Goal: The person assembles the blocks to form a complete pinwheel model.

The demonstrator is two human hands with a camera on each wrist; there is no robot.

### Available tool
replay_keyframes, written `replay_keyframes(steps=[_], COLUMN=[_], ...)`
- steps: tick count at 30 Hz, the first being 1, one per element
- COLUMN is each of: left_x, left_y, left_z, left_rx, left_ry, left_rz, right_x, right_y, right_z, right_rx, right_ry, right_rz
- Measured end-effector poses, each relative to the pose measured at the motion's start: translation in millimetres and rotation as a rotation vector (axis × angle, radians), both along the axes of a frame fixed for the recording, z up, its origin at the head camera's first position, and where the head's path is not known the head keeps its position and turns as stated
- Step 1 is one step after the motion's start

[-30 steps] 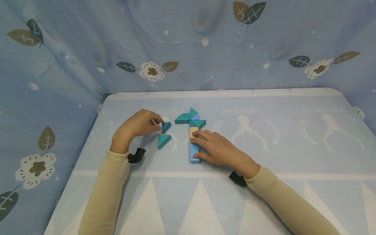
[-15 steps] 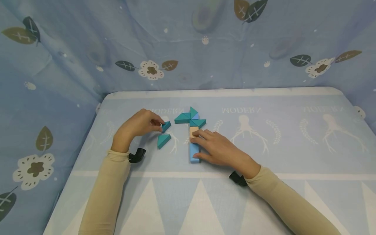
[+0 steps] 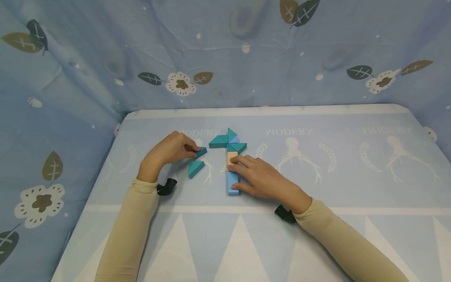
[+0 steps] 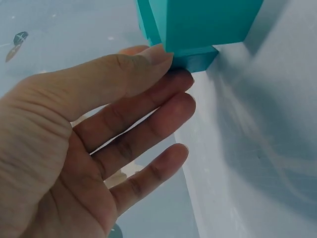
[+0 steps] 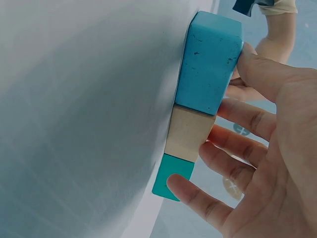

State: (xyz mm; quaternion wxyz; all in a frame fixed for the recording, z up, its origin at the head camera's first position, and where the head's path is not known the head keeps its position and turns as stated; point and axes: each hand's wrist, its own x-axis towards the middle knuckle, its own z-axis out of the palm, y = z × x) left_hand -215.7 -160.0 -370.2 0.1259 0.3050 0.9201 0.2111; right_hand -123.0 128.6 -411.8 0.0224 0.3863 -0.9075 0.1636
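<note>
My left hand pinches a teal triangular block between thumb and fingertips, just over the table. In the left wrist view the thumb tip presses that block's edge, and a nearer teal block partly covers it. A second teal triangular block lies right below the pinched one. My right hand rests with spread, slightly bent fingers on a blue rectangular block and a plain wooden block. These two form a stem, topped by a pinwheel of teal triangular blocks with one light blue piece.
A pale blue patterned mat covers the table. Its far edge meets a blue curtain with leaves and flowers, which also hangs at the left. Black wrist mounts sit at both cuffs.
My left hand shifts slightly right, and the teal triangular block between its fingers turns and tilts a little. The right hand and the stem blocks stay where they are.
</note>
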Motion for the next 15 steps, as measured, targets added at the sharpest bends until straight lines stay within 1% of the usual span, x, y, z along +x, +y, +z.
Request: replay_keyframes(steps=[3, 7, 10, 13, 15], left_x=[0.4, 2.2, 3.7, 4.5, 4.9], left_y=[3.0, 6.3, 8.7, 11.0, 12.4], left_z=[-0.7, -5.2, -8.1, -11.2, -14.0], left_rx=[0.010, 0.022, 0.020, 0.018, 0.023], left_ry=[-0.009, -0.006, 0.001, 0.008, 0.022], left_rz=[-0.017, -0.044, -0.049, -0.040, -0.050], right_x=[-0.1, 1.4, 2.4, 3.2, 3.7], right_y=[1.0, -0.1, -0.8, -1.2, -1.5], right_z=[-0.6, -4.2, -6.6, -9.3, -11.1], right_rx=[0.003, 0.008, 0.011, 0.013, 0.013], right_ry=[-0.006, 0.004, 0.014, 0.021, 0.023], right_rz=[-0.001, -0.004, -0.005, -0.007, -0.010])
